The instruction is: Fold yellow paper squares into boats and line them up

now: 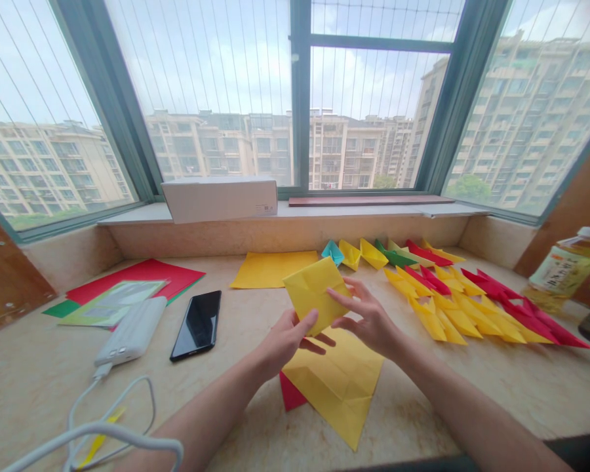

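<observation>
A folded yellow sheet of paper [314, 288] is held up between my hands above the sill. My left hand [295, 334] grips its lower left corner, thumb on the front and fingers behind. My right hand [364, 311] holds its right edge, with the index finger lying across the front. Beneath it lies a larger creased yellow sheet [347, 387], its corner pointing toward me. A red sheet [291, 392] shows from under that one on the left.
A phone [196, 324], a white power bank [132, 331] with its cable and red paper [137, 278] lie left. A flat yellow stack [275, 269] is behind. Rows of folded yellow paper shapes [472, 314] and a bottle [565, 272] stand right. A white box [221, 200] rests on the ledge.
</observation>
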A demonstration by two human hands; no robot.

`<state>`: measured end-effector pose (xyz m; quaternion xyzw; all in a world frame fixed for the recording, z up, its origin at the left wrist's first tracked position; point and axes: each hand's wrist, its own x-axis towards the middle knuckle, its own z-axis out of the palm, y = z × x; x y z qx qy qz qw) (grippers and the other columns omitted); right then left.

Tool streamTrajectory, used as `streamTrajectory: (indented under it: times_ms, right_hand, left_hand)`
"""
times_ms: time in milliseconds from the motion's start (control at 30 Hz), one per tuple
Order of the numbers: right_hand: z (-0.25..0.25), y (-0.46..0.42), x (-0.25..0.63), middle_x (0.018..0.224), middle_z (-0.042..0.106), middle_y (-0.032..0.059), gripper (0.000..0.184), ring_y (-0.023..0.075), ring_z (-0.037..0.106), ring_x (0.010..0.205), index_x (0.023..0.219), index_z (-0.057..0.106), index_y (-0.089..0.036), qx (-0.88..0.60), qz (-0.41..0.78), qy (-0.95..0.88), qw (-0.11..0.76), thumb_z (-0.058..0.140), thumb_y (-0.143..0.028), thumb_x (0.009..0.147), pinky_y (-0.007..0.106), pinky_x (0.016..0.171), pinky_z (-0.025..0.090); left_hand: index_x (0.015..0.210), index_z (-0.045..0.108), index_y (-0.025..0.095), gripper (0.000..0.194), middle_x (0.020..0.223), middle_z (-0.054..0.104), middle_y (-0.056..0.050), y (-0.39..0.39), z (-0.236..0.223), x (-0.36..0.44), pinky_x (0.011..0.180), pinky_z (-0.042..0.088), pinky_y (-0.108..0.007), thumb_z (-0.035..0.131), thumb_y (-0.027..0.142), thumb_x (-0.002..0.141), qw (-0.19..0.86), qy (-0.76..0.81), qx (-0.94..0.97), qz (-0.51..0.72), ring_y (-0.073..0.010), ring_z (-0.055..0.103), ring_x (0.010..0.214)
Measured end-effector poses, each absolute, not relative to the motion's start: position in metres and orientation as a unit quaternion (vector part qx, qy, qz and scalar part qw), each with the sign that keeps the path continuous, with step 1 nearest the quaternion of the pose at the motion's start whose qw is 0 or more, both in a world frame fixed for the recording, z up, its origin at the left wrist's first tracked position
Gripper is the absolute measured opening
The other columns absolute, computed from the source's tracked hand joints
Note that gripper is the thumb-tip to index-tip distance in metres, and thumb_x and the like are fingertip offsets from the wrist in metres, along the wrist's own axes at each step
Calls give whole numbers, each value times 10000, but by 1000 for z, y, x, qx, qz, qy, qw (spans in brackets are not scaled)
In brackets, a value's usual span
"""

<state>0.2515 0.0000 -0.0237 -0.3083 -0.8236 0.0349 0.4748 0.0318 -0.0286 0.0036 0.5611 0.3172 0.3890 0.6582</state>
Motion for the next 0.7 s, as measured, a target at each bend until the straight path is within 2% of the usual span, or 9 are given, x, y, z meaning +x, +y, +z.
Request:
streamTrajectory:
  times_ms: [100, 200, 333, 400, 433, 500, 600, 633, 700]
  right_hand:
    - [-25, 2, 253, 1397, 482, 121, 525, 288, 554, 1244, 1341, 592, -334, -306, 33, -824, 475, 734, -365, 837, 472, 1015, 505]
    - [-24, 2, 254, 1394, 483, 123, 494, 293, 549, 1248, 1311, 622, -330, -313, 38, -819, 480, 727, -405, 834, 474, 1007, 510]
    - [-23, 0, 254, 1382, 497, 123, 457, 294, 543, 1257, 1277, 650, -327, -323, 36, -811, 487, 717, -429, 837, 478, 993, 520]
    - [-22, -1, 253, 1369, 513, 118, 444, 292, 558, 1239, 1261, 662, -328, -321, 33, -806, 495, 715, -441, 835, 484, 992, 521]
    - [-22, -1, 253, 1363, 519, 116, 439, 288, 571, 1222, 1253, 668, -326, -319, 33, -803, 502, 714, -449, 834, 486, 994, 521]
    - [-22, -1, 252, 1349, 531, 113, 430, 281, 595, 1184, 1237, 681, -323, -315, 33, -798, 513, 707, -468, 834, 489, 994, 521]
    - [-22, -2, 253, 1334, 546, 107, 401, 272, 604, 1166, 1211, 698, -327, -318, 35, -795, 516, 674, -500, 850, 471, 982, 528]
    - [-21, -2, 254, 1328, 552, 107, 391, 270, 602, 1171, 1201, 704, -325, -320, 39, -794, 516, 657, -510, 860, 461, 980, 530]
    - [-20, -3, 255, 1313, 567, 110, 381, 267, 606, 1171, 1181, 718, -310, -319, 49, -789, 523, 619, -525, 882, 440, 971, 531]
  left_hand:
    - [1209, 598, 105, 514, 1114, 685, -185, -26, 2, 31, 766, 577, -369, 607, 511, 893, 667, 301, 535, 422, -268, 700, 928]
    - [1292, 539, 136, 513, 1206, 657, -180, -23, 1, 32, 874, 547, -380, 640, 441, 892, 652, 266, 531, 470, -271, 665, 1041]
    - [1509, 209, 319, 810, 1326, 600, -117, -25, 5, 34, 897, 535, -357, 694, 371, 863, 606, 260, 529, 534, -231, 664, 1059]
    - [1529, 44, 390, 940, 1341, 589, -94, -28, 8, 34, 867, 543, -343, 701, 364, 856, 582, 277, 532, 550, -214, 674, 1034]
    - [1530, 22, 402, 955, 1343, 586, -90, -28, 9, 34, 850, 546, -336, 698, 366, 858, 570, 283, 538, 552, -209, 677, 1020]
    - [1533, 164, 365, 852, 1324, 594, -98, -29, 9, 33, 825, 548, -325, 687, 388, 861, 545, 298, 571, 537, -213, 675, 999]
    - [1324, 589, 210, 513, 1227, 646, -126, -28, 9, 29, 885, 526, -342, 634, 464, 880, 479, 327, 641, 502, -249, 645, 1040]
    - [1234, 662, 180, 464, 1201, 660, -134, -27, 9, 26, 926, 508, -359, 602, 489, 893, 454, 335, 661, 495, -263, 631, 1066]
    - [1173, 708, 161, 476, 1174, 681, -140, -27, 9, 22, 981, 478, -396, 547, 527, 915, 417, 338, 690, 485, -281, 619, 1084]
